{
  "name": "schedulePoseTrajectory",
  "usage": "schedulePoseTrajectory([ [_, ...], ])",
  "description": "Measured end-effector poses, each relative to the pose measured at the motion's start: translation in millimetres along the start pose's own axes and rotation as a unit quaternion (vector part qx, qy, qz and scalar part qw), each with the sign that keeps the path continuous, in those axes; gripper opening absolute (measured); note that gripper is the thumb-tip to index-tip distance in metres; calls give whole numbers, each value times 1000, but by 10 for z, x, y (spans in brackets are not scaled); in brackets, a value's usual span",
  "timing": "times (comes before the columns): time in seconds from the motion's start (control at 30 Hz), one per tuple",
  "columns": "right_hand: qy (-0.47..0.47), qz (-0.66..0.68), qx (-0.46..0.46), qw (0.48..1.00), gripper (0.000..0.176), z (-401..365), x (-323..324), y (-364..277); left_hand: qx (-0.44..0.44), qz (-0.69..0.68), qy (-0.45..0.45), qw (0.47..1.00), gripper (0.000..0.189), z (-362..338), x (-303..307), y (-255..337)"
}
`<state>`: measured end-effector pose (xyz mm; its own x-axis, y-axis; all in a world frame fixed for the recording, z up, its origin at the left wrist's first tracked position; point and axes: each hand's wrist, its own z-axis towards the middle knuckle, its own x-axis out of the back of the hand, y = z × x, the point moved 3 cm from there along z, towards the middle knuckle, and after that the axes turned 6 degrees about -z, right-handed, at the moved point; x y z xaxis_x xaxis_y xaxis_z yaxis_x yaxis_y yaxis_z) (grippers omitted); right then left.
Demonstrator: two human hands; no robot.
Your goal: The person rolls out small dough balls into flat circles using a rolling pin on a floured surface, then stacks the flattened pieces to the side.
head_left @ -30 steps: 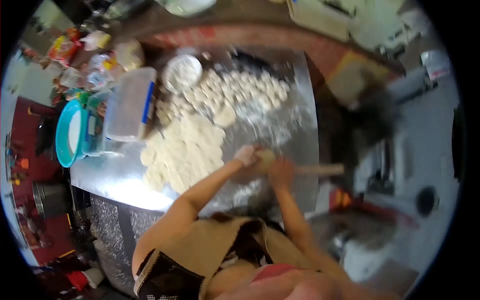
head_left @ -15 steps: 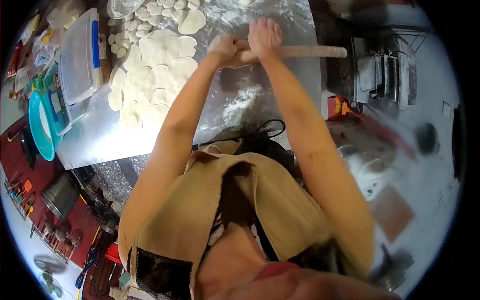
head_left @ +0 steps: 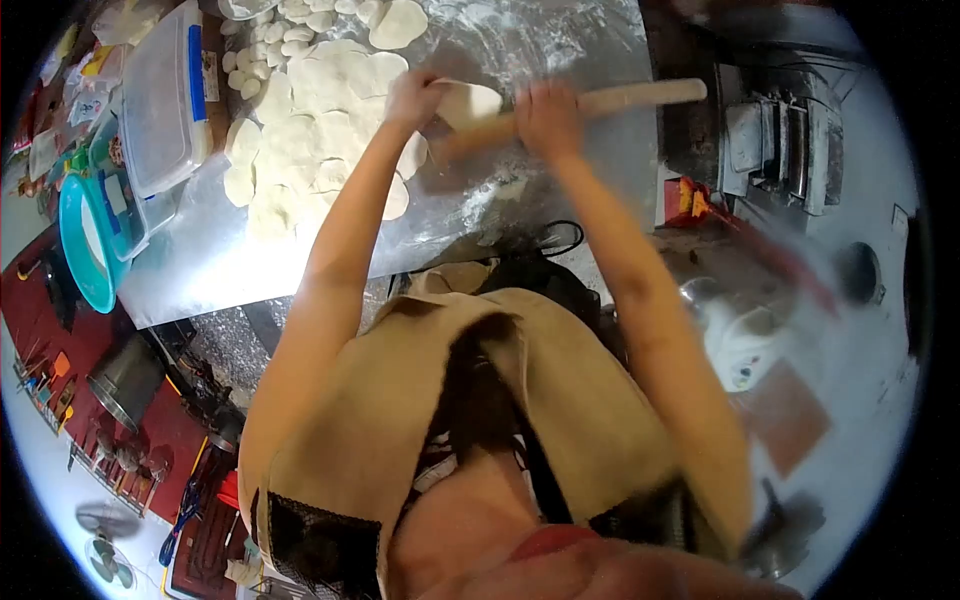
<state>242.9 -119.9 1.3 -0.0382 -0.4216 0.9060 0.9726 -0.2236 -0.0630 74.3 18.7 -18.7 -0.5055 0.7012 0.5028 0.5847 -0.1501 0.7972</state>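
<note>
My left hand point(head_left: 412, 98) pinches the edge of a flattened dough round point(head_left: 470, 104) at the back of the metal table. Wrapped round a wooden rolling pin point(head_left: 645, 96) is my right hand point(head_left: 550, 118), a little blurred. The pin lies at a slant, its left end low and smeared by motion just below the dough round, its right end past the table edge. Left of my left hand, many rolled dough sheets point(head_left: 325, 125) overlap on the table. Small dough balls point(head_left: 268, 52) and one separate flat round point(head_left: 398, 24) sit behind them.
Loose flour point(head_left: 545, 40) dusts the metal table point(head_left: 190, 270). A clear lidded box point(head_left: 160, 110) and a turquoise basin point(head_left: 85, 245) stand along its left side. A metal pot point(head_left: 125, 385) is at lower left. Beyond the right edge is a dark metal appliance point(head_left: 775, 150).
My left hand has left the rolling pin and now has the dough round. My right hand has moved slightly right and down, and the pin has tilted, its left end lower.
</note>
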Motion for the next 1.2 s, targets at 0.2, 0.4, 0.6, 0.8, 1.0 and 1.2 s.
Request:
schedulePoseTrajectory([
  [0.2, -36, -15, -43, 998, 22, 227, -320, -52, 75, -10, -27, 997, 24, -243, -102, 34],
  [0.4, -138, 1, -70, 988, 21, -47, 91, -44, 5, 88, 2, 996, 22, -87, 111, 136],
  [0.6, -16, 38, -46, 998, 33, -652, 325, 408, -69, 121, 334, 932, 44, 63, 708, -138],
  [0.8, -19, 20, -65, 997, 31, -569, 246, 435, 216, 45, 350, 911, 43, 870, 921, 133],
  [1.0, 1, 25, -74, 997, 29, -577, 224, 439, -75, 175, 284, 940, 23, 1187, 483, 394],
  [1.2, 6, 23, -77, 997, 29, -538, 293, 416, -195, -45, 67, 977, 21, 620, -293, 804],
])
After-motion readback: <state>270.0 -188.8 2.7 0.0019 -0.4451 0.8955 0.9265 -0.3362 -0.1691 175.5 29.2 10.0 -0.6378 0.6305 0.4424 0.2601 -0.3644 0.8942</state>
